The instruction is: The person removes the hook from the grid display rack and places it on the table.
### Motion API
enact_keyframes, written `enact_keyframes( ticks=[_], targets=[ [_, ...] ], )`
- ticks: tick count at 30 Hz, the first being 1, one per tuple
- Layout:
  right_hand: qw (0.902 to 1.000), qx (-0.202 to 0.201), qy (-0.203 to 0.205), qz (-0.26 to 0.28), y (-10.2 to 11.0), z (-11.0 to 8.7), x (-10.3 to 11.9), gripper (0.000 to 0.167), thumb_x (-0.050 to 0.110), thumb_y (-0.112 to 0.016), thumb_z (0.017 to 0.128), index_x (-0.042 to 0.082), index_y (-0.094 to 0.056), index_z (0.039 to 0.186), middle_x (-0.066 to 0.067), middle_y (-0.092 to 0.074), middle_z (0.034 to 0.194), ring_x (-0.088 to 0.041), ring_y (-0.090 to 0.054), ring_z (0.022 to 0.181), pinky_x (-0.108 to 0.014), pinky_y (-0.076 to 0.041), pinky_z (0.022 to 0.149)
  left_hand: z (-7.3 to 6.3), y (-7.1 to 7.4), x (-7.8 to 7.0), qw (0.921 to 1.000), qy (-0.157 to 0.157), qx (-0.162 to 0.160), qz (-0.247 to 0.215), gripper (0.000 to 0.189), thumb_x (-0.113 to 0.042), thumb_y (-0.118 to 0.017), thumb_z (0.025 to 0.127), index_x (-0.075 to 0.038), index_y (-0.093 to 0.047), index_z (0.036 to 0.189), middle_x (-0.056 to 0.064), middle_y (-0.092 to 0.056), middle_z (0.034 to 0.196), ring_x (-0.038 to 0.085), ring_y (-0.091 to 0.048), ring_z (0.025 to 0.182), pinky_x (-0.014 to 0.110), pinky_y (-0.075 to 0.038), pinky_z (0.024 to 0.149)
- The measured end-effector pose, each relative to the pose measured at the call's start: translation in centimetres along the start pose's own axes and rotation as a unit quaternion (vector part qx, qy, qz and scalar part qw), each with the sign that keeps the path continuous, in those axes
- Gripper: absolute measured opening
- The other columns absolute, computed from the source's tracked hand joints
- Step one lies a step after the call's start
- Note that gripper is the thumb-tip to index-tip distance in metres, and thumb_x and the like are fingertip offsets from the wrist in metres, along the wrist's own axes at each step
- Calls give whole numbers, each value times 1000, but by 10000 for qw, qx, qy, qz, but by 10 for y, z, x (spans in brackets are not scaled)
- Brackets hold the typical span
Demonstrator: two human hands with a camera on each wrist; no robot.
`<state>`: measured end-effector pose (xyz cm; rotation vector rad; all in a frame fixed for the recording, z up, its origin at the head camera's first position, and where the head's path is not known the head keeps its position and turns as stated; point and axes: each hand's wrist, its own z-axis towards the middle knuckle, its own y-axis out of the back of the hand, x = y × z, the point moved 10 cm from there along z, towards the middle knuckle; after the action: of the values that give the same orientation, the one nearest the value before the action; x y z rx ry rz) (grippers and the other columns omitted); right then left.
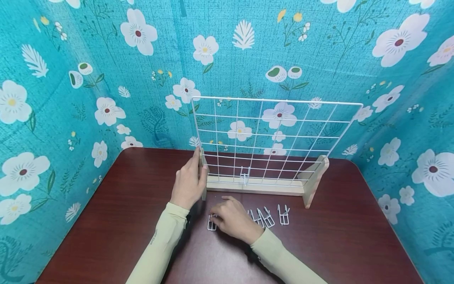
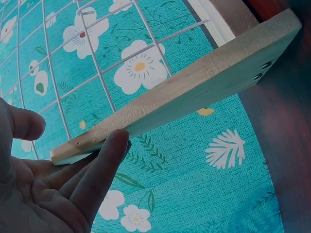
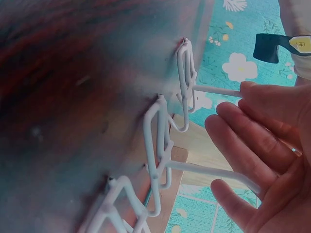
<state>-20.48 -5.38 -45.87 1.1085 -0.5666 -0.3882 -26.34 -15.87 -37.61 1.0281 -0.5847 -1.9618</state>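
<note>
My left hand (image 1: 188, 183) rests its fingers along the left wooden side post (image 2: 180, 85) of a white wire grid rack (image 1: 255, 148); in the left wrist view the thumb stands apart from the post. My right hand (image 1: 234, 217) is low over the table, thumb and fingertips at the prong of the leftmost white wire hook (image 3: 185, 73), pinching it. This hook (image 1: 211, 227) is on the tabletop. A second hook (image 3: 158, 145) stands closer to the right wrist camera, its prong reaching toward the palm. Another hook (image 1: 244, 177) hangs low on the grid.
To the right of my right hand lie several more wire hooks (image 1: 267, 217), one hook (image 1: 283, 216) set apart. The rack's wooden base bar (image 1: 255, 189) and right side post (image 1: 315, 181) stand on the dark red table (image 1: 117, 205). Floral cloth (image 1: 220, 71) surrounds the table's back and sides.
</note>
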Motion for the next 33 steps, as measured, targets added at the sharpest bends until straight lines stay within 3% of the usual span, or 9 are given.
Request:
enact_keyframes(
  ticks=[10,17,24,33],
  targets=[
    [9998,-118,11,147,3,-1,-1,9,19,-81,89,16,-81,97,7,-80,89,-7,-75,85,-50,-51,110,-1,-1,1,10000,10,21,18,61,-21,-57,104,-4,-40,160,23,-69,133,44,-75,105,57,-61,86],
    [9961,-825,141,286,25,-3,-3,12,15,-84,86,15,-82,98,6,-80,91,-7,-76,86,-48,-51,110,-2,-1,1,10000,5,9,22,61,-21,-57,104,-5,-39,160,22,-70,132,44,-75,105,57,-61,86],
    [9885,-1450,381,207,49,-6,0,15,10,-85,84,15,-82,98,6,-81,94,-8,-77,91,-40,-57,101,-3,-1,2,10000,14,-17,10,61,-20,-58,103,-4,-40,160,22,-71,127,44,-75,101,57,-61,83],
    [9778,-2008,589,-49,70,-11,-3,17,10,-85,81,15,-82,97,5,-82,95,-9,-77,90,-41,-56,103,-2,0,0,10000,-21,-81,-36,60,-19,-59,103,-3,-42,158,22,-72,121,43,-76,97,57,-62,80]
  ],
)
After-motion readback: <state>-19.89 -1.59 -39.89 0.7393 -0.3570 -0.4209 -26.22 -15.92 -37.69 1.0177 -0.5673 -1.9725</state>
